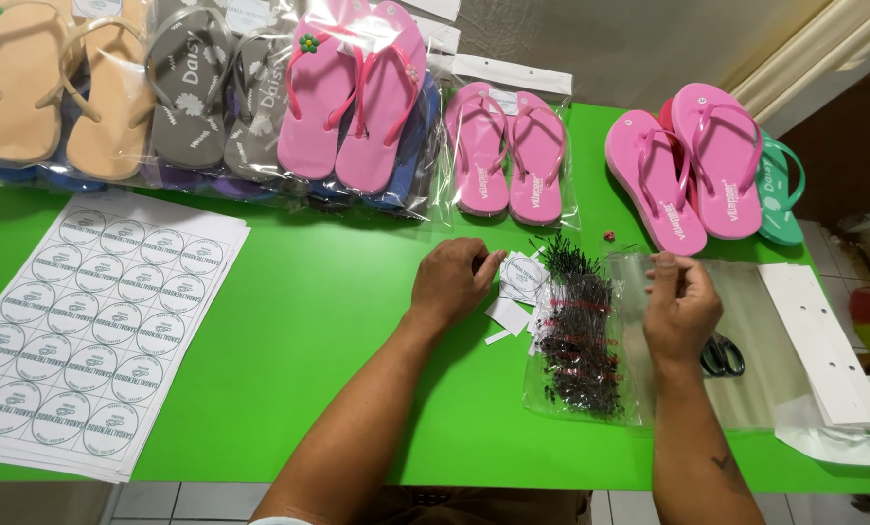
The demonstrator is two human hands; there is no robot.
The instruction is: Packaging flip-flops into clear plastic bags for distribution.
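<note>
Nearest the front edge of the green tabletop [337,389], at its left corner: a stack of white sheets of round stickers [89,326], fanned slightly. Toward the right of the front edge, a clear bag of black plastic tag pins [579,340], lying flat, with a pile of clear plastic sleeves [756,331] just beside it on the right. Under those sleeves, dark-handled scissors [722,355] showing through. At the right edge, a stack of white card strips [824,340] with punched holes.

Mid-table, left hand [451,282] resting knuckles up, fingertips pressed together on a small pile of white paper tags [522,282] — pinching one at its edge, it seems. Right hand [681,301] on the near part of the clear sleeves, fingers curled and drawn together at the sleeve's top edge; hard to tell whether gripped or merely touched. A tiny red bead-like thing [609,234] just beyond the pin bag.

Along the far edge, from left: bagged tan flip-flops [60,87], grey ones [211,87], a bagged pink pair with a green flower [352,97], a smaller bagged pink pair [508,156] — then, near the far right corner, loose pink flip-flops [688,175] stacked over a teal flip-flop [780,194].
</note>
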